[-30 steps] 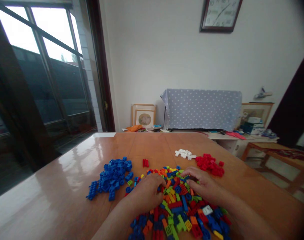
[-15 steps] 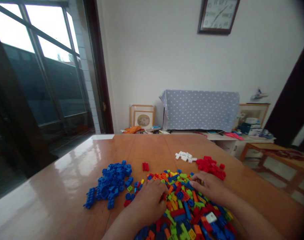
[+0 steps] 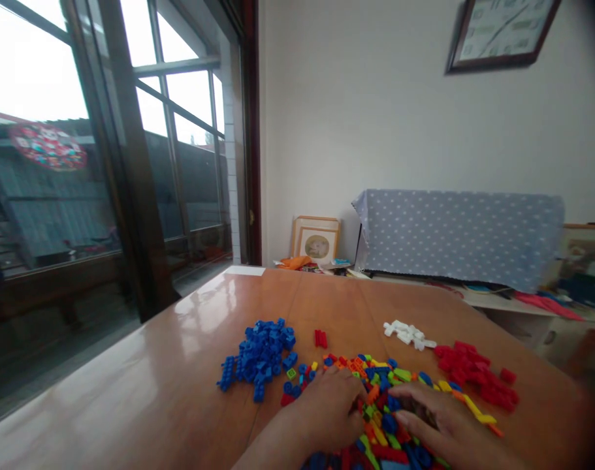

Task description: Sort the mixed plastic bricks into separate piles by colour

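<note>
A heap of mixed toy building bricks (image 3: 375, 432) in several colours lies on the near part of the table. My left hand (image 3: 329, 405) rests on the heap's left side, back up; its fingers bend down and the tips are hidden. On the heap's right side is my right hand (image 3: 437, 418), thumb and fingers apart with a gap between them and no brick seen in its grasp. Left of the heap sits a pile of blue bricks (image 3: 260, 352). Red bricks (image 3: 473, 372) lie beyond my right hand, with white bricks (image 3: 407, 334) behind them.
The shiny brown wooden table (image 3: 179, 365) carries everything. A few red pieces (image 3: 321, 338) lie apart near its middle. A white sheet (image 3: 245, 270) is at the far left corner. Behind stands a cabinet with a dotted cloth cover (image 3: 454, 235), beside a framed picture (image 3: 317, 241).
The view has swung left, so everything sits farther right. My right hand has come nearer and its thumb and fingers are spread wider. Yellow and orange pieces show beyond it, right of the heap.
</note>
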A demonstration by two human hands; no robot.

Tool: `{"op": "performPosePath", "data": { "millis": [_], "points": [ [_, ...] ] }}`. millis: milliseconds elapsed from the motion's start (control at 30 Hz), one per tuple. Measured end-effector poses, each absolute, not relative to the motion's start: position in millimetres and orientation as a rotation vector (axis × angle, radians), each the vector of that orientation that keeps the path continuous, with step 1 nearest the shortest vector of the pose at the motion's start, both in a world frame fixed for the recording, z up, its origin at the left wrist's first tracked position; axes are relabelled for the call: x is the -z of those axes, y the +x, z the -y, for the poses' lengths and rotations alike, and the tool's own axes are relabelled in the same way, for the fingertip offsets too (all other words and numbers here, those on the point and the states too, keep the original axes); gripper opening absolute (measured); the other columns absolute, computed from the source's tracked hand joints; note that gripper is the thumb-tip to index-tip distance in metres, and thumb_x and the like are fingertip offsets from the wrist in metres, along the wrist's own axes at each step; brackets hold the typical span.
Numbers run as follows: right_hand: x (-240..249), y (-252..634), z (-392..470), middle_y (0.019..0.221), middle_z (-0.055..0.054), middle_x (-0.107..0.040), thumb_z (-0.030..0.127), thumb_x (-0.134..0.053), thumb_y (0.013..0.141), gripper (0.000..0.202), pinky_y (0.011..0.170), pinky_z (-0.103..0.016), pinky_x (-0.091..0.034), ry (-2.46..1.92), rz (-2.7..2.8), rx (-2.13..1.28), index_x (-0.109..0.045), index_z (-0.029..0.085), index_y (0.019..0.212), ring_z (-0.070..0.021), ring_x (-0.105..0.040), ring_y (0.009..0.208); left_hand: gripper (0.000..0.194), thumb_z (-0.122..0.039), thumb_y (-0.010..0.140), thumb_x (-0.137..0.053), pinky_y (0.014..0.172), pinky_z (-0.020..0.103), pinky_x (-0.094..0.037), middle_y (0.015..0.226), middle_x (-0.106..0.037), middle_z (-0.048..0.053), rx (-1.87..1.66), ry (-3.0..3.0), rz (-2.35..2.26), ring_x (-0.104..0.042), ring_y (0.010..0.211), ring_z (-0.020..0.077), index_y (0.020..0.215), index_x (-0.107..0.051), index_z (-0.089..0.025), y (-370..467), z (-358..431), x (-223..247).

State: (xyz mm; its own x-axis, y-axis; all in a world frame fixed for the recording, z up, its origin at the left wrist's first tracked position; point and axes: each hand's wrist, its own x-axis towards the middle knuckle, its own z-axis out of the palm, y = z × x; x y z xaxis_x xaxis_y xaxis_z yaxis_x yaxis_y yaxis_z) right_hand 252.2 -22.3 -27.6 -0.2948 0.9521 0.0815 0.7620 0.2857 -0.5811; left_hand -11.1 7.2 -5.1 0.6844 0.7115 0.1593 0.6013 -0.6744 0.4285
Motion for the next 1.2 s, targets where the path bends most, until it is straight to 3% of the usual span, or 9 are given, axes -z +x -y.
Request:
{"op": "performPosePath", "data": {
  "millis": [167,400,567,733,900,1067,1200],
  "points": [
    [23.3,243.0,27.5,0.119,-0.007,-0.069,0.057,-0.054,0.091,0.043,0.093,-0.039,-0.051,-1.457,2.18,-0.737,-0.066,0.032,0.123,-0.0283,-0.063,0.107,0.032,-0.023,0.076,-0.058,0.092,0.039,-0.047,0.106,-0.067,0.007,-0.42,2.596,-1.02,-0.058,0.102,0.0264,0.107,-0.065,-0.025,-10.8,-6.7,3.6],
    [14.5,243.6,30.5,0.1,-0.005,-0.072,0.056,-0.055,0.09,0.04,0.079,-0.034,-0.053,-1.386,2.079,-0.901,-0.07,0.026,0.112,-0.0238,-0.065,0.091,0.026,-0.02,0.076,-0.057,0.087,0.035,-0.048,0.1,-0.068,0.008,-0.464,2.598,-0.996,-0.061,0.097,0.0257,0.099,-0.068,-0.023,-10.3,-4.8,-4.1],
    [9.3,253.8,31.9,0.096,-0.004,-0.07,0.054,-0.058,0.088,0.04,0.074,-0.032,-0.051,-1.403,2.023,-0.901,-0.068,0.026,0.115,-0.0218,-0.064,0.085,0.029,-0.02,0.075,-0.058,0.085,0.033,-0.047,0.102,-0.069,0.006,-0.461,2.595,-1.017,-0.061,0.096,0.0247,0.103,-0.068,-0.024,-10.0,-6.2,-5.4],
    [0.5,267.3,35.6,0.076,0.001,-0.061,0.05,-0.066,0.083,0.038,0.06,-0.025,-0.042,-1.478,2.095,-0.853,-0.067,0.025,0.111,-0.016,-0.055,0.068,0.03,-0.021,0.078,-0.057,0.086,0.034,-0.047,0.105,-0.068,0.007,-0.438,2.616,-1.025,-0.06,0.099,0.0253,0.106,-0.067,-0.023,-10.9,-7.3,-4.8],
    [-3.8,274.6,39.9,0.065,0.005,-0.053,0.033,-0.066,0.083,0.016,0.054,-0.021,-0.032,-1.467,2.228,-0.907,-0.065,0.022,0.095,-0.0115,-0.047,0.059,0.035,-0.019,0.077,-0.056,0.092,0.034,-0.044,0.111,-0.066,0.006,-0.458,2.595,-1.008,-0.058,0.104,0.0248,0.111,-0.063,-0.025,-10.7,-7.1,-2.9],
    [-7.3,268.3,47.4,0.067,0.004,-0.056,0.022,-0.062,0.08,0.005,0.054,-0.02,-0.034,-1.454,2.306,-0.994,-0.064,0.021,0.084,-0.0109,-0.049,0.059,0.023,-0.016,0.075,-0.055,0.082,0.03,-0.044,0.101,-0.064,0.005,-0.497,2.575,-1.006,-0.057,0.095,0.022,0.097,-0.061,-0.022,-8.4,-4.6,-5.4],
    [-10.4,259.2,50.2,0.07,0.004,-0.061,0.021,-0.06,0.08,0.015,0.055,-0.021,-0.036,-1.454,2.356,-0.952,-0.067,0.024,0.093,-0.0124,-0.053,0.061,0.013,-0.013,0.074,-0.055,0.081,0.029,-0.042,0.091,-0.063,0.003,-0.549,2.611,-0.927,-0.055,0.09,0.0201,0.083,-0.059,-0.021,-3.1,0.3,-9.8]
  ]
}}
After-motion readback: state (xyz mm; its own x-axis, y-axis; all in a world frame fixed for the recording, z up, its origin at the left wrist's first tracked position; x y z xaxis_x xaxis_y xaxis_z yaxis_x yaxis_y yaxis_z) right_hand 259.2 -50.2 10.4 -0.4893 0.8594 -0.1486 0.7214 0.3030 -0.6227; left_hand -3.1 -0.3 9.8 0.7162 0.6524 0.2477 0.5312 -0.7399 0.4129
